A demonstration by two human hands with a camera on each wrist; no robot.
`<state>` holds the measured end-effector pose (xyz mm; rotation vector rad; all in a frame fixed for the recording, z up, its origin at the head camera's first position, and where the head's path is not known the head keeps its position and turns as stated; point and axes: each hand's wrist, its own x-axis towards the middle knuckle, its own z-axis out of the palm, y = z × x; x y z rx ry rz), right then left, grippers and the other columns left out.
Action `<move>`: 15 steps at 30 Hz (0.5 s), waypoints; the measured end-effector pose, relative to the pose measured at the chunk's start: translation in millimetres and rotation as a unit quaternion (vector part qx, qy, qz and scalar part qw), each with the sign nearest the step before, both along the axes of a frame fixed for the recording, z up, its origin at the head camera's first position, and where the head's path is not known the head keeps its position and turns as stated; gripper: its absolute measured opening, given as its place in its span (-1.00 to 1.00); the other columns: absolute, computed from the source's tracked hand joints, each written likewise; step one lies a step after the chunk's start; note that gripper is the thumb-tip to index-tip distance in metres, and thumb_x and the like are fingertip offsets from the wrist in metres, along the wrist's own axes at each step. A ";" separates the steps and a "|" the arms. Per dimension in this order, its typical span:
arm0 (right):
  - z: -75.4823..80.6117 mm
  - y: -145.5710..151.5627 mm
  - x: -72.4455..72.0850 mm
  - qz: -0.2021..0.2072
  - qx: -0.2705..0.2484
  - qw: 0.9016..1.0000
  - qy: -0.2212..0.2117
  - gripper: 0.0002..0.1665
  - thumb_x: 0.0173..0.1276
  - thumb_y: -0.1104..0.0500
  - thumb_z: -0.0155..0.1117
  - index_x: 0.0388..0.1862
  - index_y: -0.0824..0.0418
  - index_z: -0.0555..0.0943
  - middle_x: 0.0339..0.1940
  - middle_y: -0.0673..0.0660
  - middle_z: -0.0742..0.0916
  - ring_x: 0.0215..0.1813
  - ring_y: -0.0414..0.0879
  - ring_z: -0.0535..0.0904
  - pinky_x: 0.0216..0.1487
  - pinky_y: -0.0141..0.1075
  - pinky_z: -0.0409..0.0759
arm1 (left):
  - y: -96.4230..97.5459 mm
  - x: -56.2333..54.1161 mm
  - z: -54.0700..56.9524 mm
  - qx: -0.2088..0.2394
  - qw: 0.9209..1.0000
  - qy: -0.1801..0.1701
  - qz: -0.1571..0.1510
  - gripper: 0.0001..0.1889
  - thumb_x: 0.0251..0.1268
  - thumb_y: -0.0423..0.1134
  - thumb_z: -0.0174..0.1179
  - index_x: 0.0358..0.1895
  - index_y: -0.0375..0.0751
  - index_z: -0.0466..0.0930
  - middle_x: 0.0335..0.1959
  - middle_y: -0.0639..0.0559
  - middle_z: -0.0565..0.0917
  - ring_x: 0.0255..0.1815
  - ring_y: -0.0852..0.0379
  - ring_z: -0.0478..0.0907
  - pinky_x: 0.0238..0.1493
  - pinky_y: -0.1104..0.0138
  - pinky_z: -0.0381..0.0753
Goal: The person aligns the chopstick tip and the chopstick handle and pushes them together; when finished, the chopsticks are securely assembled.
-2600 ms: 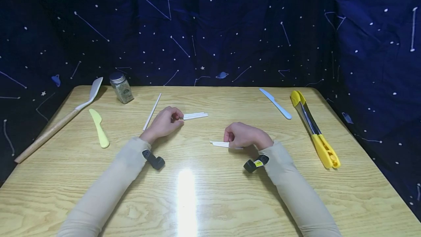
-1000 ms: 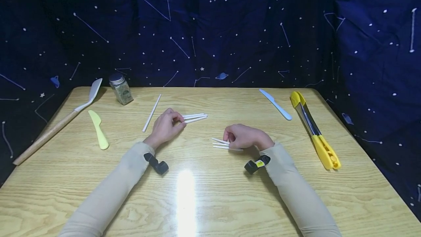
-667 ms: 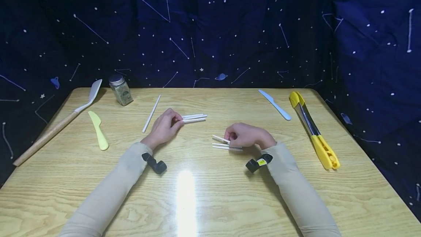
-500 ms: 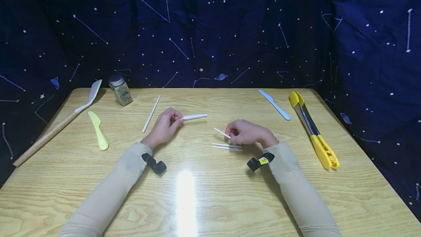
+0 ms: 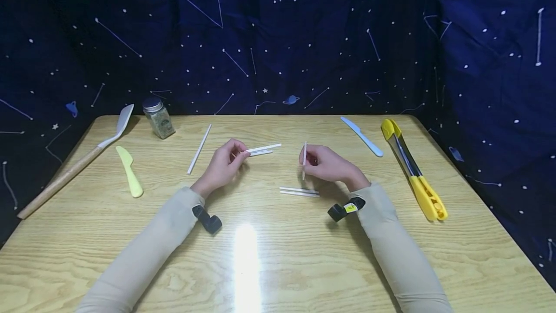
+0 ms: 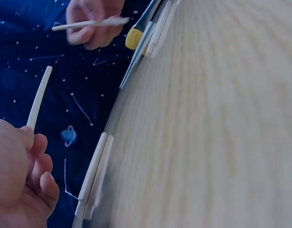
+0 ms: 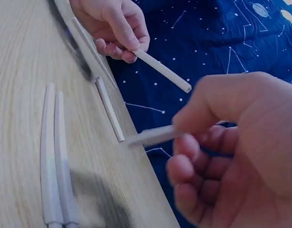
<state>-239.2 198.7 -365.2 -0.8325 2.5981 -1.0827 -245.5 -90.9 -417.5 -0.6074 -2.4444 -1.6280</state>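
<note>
Basically, our left hand (image 5: 224,162) pinches one white stick (image 5: 268,148), right hand (image 5: 327,162) a second stick (image 5: 305,150), both raised, likely to clear the near pair (image 5: 299,194) and far pair (image 6: 93,165).

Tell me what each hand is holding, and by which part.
The left hand pinches a white stick by one end; the right hand pinches a second white stick near its middle.
</note>
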 end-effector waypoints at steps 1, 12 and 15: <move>-0.1 0.3 -0.3 -0.006 -0.021 1.000 -0.001 -0.94 0.19 0.38 0.11 -0.37 0.27 0.47 -0.54 0.00 0.47 -0.44 -0.17 0.36 -0.41 -0.41 0.31 | 1.1 0.7 0.4 0.003 1.000 -0.004 -0.002 -0.90 0.38 -0.37 0.11 -0.18 -0.36 0.47 -0.46 -0.14 0.53 -0.55 0.19 0.38 -0.55 0.45 0.41; -0.4 0.0 -6.6 -0.090 -0.176 0.980 0.005 -0.91 0.24 0.43 0.16 -0.27 0.45 0.50 -0.40 0.05 0.54 -0.43 -0.20 0.49 -0.33 -0.40 0.49 | 8.5 6.6 3.5 0.064 0.995 -0.064 -0.029 -0.86 0.36 -0.40 0.12 -0.14 -0.45 0.47 -0.31 -0.42 0.57 -0.45 0.11 0.49 -0.45 0.51 0.46; 1.0 -0.2 -5.9 -0.131 -0.209 0.969 -0.003 -0.88 0.28 0.41 0.15 -0.23 0.48 0.48 -0.44 -0.01 0.57 -0.47 -0.22 0.53 -0.36 -0.40 0.50 | 10.6 7.3 4.5 0.076 0.994 -0.072 -0.030 -0.84 0.35 -0.41 0.14 -0.12 -0.47 0.48 -0.30 -0.41 0.58 -0.41 -0.02 0.51 -0.45 0.53 0.46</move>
